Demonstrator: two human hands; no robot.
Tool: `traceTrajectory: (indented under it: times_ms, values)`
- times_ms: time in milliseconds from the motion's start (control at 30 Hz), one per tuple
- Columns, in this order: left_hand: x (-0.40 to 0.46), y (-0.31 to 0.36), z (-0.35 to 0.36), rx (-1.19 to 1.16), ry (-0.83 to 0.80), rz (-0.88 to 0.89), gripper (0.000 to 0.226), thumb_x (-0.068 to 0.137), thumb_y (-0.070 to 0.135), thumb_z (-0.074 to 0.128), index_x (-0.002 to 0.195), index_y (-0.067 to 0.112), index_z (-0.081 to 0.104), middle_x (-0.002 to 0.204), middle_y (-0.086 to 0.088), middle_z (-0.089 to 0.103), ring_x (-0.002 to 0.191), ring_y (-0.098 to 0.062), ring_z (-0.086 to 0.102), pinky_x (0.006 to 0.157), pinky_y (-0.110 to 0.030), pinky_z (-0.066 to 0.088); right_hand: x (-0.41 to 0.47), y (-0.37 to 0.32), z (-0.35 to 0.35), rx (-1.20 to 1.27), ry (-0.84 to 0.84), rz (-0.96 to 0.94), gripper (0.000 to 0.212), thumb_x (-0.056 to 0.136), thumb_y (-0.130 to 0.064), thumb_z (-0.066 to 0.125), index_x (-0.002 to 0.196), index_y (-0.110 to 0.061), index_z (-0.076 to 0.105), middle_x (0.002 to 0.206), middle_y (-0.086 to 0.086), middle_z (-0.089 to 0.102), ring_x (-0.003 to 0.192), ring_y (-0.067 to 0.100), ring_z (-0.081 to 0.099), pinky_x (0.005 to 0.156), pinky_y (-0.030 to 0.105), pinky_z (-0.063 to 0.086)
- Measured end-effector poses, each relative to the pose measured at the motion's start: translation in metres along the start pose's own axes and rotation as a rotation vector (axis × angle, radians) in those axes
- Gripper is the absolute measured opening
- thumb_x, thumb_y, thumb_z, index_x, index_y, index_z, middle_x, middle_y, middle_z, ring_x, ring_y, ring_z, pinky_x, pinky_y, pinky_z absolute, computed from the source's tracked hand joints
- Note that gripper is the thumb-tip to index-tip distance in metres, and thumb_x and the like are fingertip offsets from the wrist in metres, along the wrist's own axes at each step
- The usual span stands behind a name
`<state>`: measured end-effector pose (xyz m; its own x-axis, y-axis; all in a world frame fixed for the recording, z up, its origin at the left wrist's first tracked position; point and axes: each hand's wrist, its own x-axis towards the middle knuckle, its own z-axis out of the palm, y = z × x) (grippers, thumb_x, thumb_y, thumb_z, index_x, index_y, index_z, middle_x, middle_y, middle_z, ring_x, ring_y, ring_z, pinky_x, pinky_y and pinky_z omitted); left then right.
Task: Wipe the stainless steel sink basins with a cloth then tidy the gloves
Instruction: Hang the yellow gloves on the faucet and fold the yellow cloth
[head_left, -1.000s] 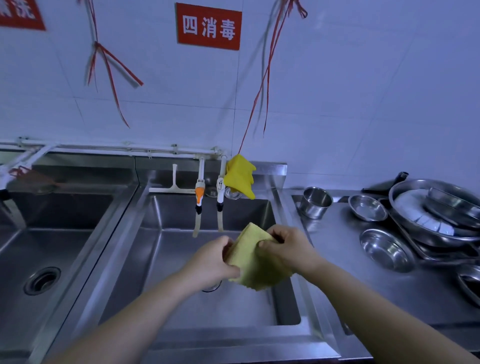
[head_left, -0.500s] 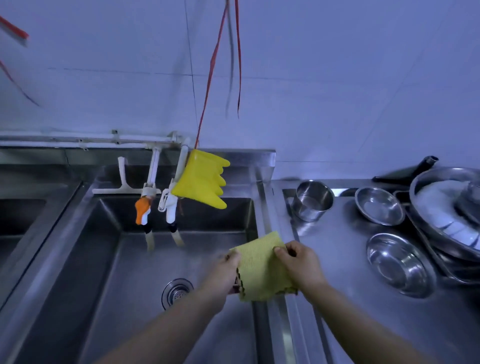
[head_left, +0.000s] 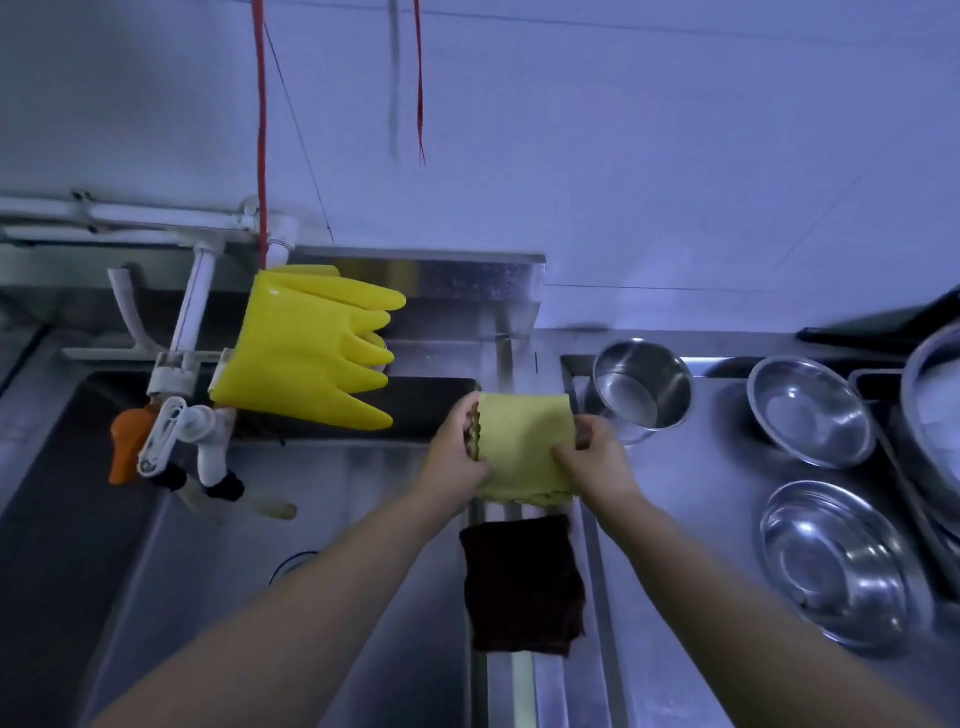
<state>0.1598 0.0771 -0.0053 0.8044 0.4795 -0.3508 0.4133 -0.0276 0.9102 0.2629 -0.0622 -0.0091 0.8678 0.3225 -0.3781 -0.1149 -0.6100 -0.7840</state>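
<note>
Cloth: the folded yellow cloth (head_left: 524, 447) sits mid-frame over the ridge right of the basin (head_left: 311, 519), just above a dark rag (head_left: 522, 582) draped there; probably being laid alongside it.
Left hand: left hand (head_left: 457, 457) pinches the cloth's left edge, fingers curled round it.
Right hand: right hand (head_left: 592, 462) grasps the right edge, keeping the fold flat.
Gloves: yellow gloves (head_left: 311, 345) hang over the taps (head_left: 176, 436), left of centre, likely to drip into the basin; tidying looks not yet begun.
Counter: steel bowls (head_left: 810, 410) at right, apart from the cloth.
</note>
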Motion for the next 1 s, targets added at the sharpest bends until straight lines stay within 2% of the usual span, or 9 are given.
traceTrajectory:
  times_ms: [67, 233, 333, 400, 467, 533, 700, 867, 1000]
  values:
    - [0.007, -0.008, 0.004, 0.104, -0.001, -0.005, 0.088, 0.074, -0.016, 0.057, 0.148, 0.019, 0.025, 0.138, -0.005, 0.044, 0.123, -0.021, 0.048, 0.101, -0.036, 0.044, 0.004, 0.007, 0.003, -0.028, -0.013, -0.012, 0.049, 0.082, -0.004, 0.056, 0.129, -0.013, 0.045, 0.097, 0.0, 0.058, 0.083, 0.016, 0.057, 0.078, 0.034, 0.051]
    - [0.011, -0.031, 0.01, 0.232, 0.033, -0.007, 0.078, 0.075, -0.009, 0.057, 0.144, 0.022, 0.036, 0.143, -0.001, 0.044, 0.127, -0.016, 0.045, 0.099, -0.022, 0.04, 0.007, 0.026, 0.004, -0.088, -0.001, -0.096, 0.052, 0.079, -0.007, 0.06, 0.126, -0.027, 0.051, 0.087, -0.016, 0.059, 0.071, 0.0, 0.055, 0.065, 0.018, 0.045]
    - [0.012, -0.039, 0.01, 0.307, 0.06, -0.006, 0.075, 0.076, -0.005, 0.058, 0.141, 0.027, 0.04, 0.14, -0.002, 0.044, 0.117, -0.021, 0.052, 0.093, -0.024, 0.044, 0.005, 0.032, 0.004, -0.142, -0.021, -0.158, 0.051, 0.079, -0.008, 0.062, 0.125, -0.029, 0.053, 0.088, -0.018, 0.057, 0.066, -0.006, 0.056, 0.052, 0.007, 0.041]
    - [0.011, -0.042, 0.01, 0.34, 0.054, -0.022, 0.073, 0.077, -0.003, 0.059, 0.14, 0.028, 0.04, 0.137, -0.004, 0.044, 0.108, -0.024, 0.057, 0.084, -0.023, 0.045, 0.004, 0.032, 0.004, -0.195, -0.05, -0.168, 0.052, 0.081, -0.01, 0.062, 0.129, -0.026, 0.05, 0.105, -0.005, 0.059, 0.072, -0.003, 0.057, 0.06, 0.012, 0.046]
    - [0.008, -0.043, 0.008, 0.354, 0.045, -0.04, 0.07, 0.079, -0.001, 0.057, 0.14, 0.029, 0.04, 0.135, -0.004, 0.043, 0.104, -0.021, 0.058, 0.078, -0.021, 0.044, 0.0, 0.031, 0.002, -0.292, -0.049, -0.156, 0.053, 0.083, -0.015, 0.061, 0.133, -0.023, 0.046, 0.122, 0.003, 0.054, 0.089, 0.01, 0.06, 0.075, 0.03, 0.051]
    - [0.003, -0.042, 0.004, 0.382, 0.045, -0.024, 0.064, 0.081, 0.002, 0.056, 0.138, 0.029, 0.043, 0.132, -0.004, 0.042, 0.104, -0.016, 0.054, 0.077, -0.019, 0.039, -0.007, 0.028, 0.0, -0.39, -0.008, -0.19, 0.054, 0.084, -0.016, 0.06, 0.136, -0.019, 0.044, 0.129, 0.004, 0.048, 0.107, 0.02, 0.055, 0.084, 0.034, 0.048]
    - [-0.029, -0.045, -0.02, 0.553, -0.012, 0.054, 0.045, 0.085, 0.011, 0.054, 0.128, 0.024, 0.052, 0.124, -0.002, 0.048, 0.107, -0.017, 0.054, 0.077, -0.024, 0.042, -0.035, 0.009, 0.004, -0.617, 0.092, -0.435, 0.039, 0.08, -0.001, 0.057, 0.119, -0.002, 0.058, 0.116, 0.014, 0.057, 0.106, 0.033, 0.052, 0.086, 0.039, 0.045]
    - [-0.079, -0.061, -0.066, 0.868, -0.035, 0.145, 0.042, 0.091, 0.017, 0.049, 0.132, 0.026, 0.048, 0.131, 0.004, 0.047, 0.121, -0.016, 0.044, 0.092, -0.028, 0.04, -0.074, -0.011, 0.032, -0.849, 0.034, -0.603, 0.032, 0.081, -0.008, 0.054, 0.112, -0.01, 0.064, 0.108, 0.009, 0.062, 0.099, 0.031, 0.053, 0.083, 0.038, 0.043]
    - [-0.127, -0.073, -0.11, 1.1, 0.016, 0.147, 0.04, 0.093, 0.019, 0.044, 0.133, 0.023, 0.047, 0.132, 0.001, 0.047, 0.121, -0.019, 0.043, 0.092, -0.033, 0.04, -0.115, -0.029, 0.069, -1.017, -0.074, -0.728, 0.027, 0.088, -0.015, 0.044, 0.108, -0.014, 0.062, 0.11, 0.006, 0.059, 0.102, 0.027, 0.051, 0.082, 0.034, 0.041]
